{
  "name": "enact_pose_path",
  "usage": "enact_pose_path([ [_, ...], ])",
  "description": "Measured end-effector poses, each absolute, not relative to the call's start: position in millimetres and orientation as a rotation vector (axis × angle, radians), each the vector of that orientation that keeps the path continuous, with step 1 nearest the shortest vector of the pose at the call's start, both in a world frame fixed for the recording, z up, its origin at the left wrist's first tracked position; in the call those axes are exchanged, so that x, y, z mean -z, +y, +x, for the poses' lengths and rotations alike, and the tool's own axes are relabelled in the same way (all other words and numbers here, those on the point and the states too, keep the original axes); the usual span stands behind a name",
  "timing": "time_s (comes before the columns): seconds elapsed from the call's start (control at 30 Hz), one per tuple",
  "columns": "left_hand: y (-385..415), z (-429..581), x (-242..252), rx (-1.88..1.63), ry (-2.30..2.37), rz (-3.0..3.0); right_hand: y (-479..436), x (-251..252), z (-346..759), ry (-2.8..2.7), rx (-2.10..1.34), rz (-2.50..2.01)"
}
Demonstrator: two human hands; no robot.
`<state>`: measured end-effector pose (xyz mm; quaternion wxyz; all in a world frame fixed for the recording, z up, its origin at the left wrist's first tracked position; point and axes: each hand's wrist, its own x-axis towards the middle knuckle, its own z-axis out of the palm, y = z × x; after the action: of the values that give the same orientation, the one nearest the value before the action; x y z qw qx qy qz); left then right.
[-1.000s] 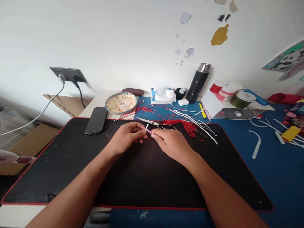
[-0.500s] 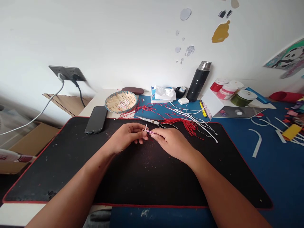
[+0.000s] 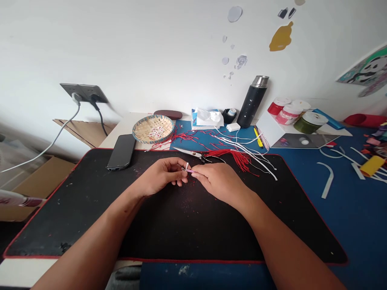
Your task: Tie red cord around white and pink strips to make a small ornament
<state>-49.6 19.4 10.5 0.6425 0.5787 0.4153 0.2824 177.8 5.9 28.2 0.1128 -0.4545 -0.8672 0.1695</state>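
Above the black mat, my left hand pinches a small looped white strip between thumb and fingers. My right hand is closed on a thin pinkish-purple stick-like tool. The tool's tip meets the white strip at the left fingertips; its exact shape is mostly hidden by my fingers. Just beyond my hands lie scissors with the blades pointing left. A bundle of red cords and several white strips rest to the right of the scissors.
A smartphone and a woven basket with small scraps stand at the left. Behind are a tissue pack, a black thermos and paint jars. Paper strips and a yellow roll lie right.
My right hand has turned slightly and its fingers now cover more of the tool. The white strip tilts a little more. The whole view has shifted slightly.
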Motion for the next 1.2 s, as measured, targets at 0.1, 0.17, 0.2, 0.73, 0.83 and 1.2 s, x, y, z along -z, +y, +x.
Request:
enact_pose_path([
  [0.1,20,-51,-13,-0.628,0.961,1.340,5,-31,178,-2.575,-0.462,-1.331],
  [0.17,20,-53,-15,-0.586,0.984,1.349,5,-31,177,-2.598,-0.444,-1.328],
  [0.2,20,-53,-16,-0.555,0.992,1.350,4,-32,177,-2.616,-0.436,-1.327],
  [0.73,17,-57,-27,-0.464,1.025,1.428,2,-39,180,-2.684,-0.436,-1.337],
  [0.83,17,-57,-26,-0.488,1.025,1.419,1,-37,178,-2.683,-0.413,-1.345],
  [1.2,16,-43,-8,-0.713,1.026,1.433,2,-32,183,-2.502,-0.600,-1.460],
])
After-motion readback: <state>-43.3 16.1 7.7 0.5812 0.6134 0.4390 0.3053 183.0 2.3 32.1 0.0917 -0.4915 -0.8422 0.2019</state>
